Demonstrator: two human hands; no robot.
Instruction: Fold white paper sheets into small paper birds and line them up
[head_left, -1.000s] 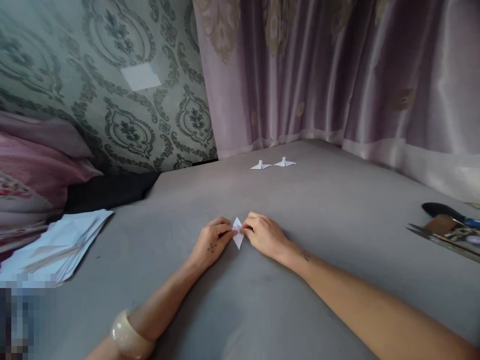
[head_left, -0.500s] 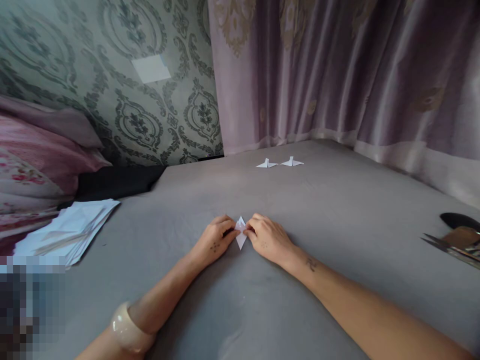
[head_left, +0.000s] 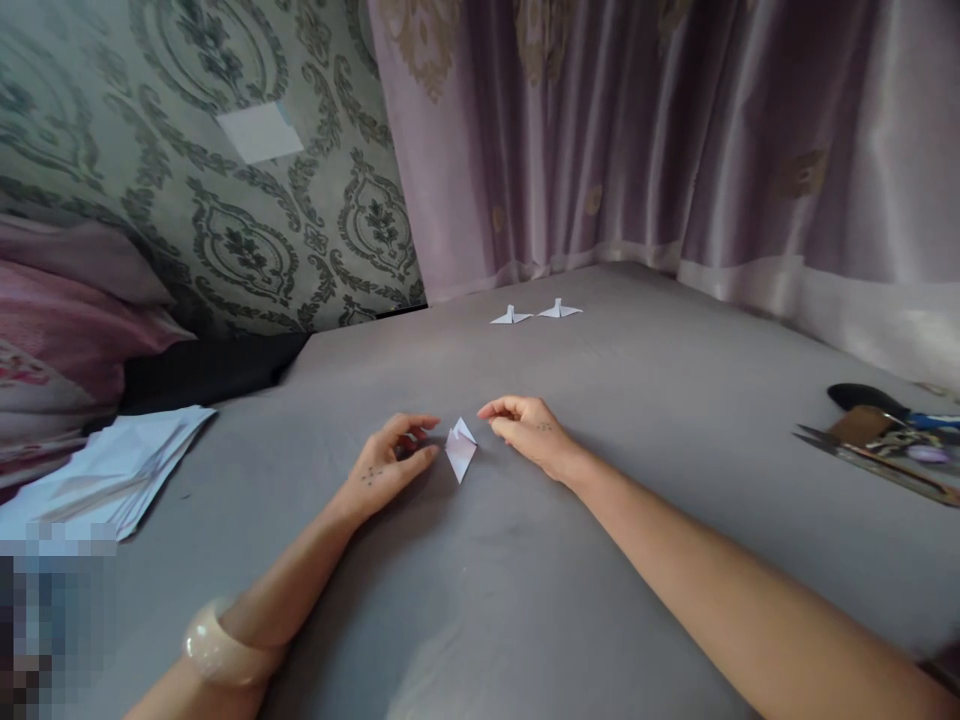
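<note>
A small white sheet of paper folded into a diamond (head_left: 460, 455) lies on the grey cloth surface, with a slit showing in its upper part. Just left of it is my left hand (head_left: 391, 465), thumb and fingers apart and nothing between them. My right hand (head_left: 531, 430) hovers off its right upper side, fingers bent loosely and holding nothing. Neither hand touches the paper. Farther back, two finished-looking folded paper birds, a left one (head_left: 511, 316) and a right one (head_left: 559, 310), stand side by side with spread wings.
At left lies a stack of white paper sheets (head_left: 112, 470), near a black cloth (head_left: 217, 370) and pink bedding (head_left: 67, 330). Scissors (head_left: 874, 462) and other small items, including a brown piece (head_left: 862, 426), sit at the right. A purple curtain (head_left: 600, 150) hangs behind.
Both hands have let go of the folded paper and drawn apart from it, the left one leftward. The whole view has shifted slightly, so things appear farther left.
</note>
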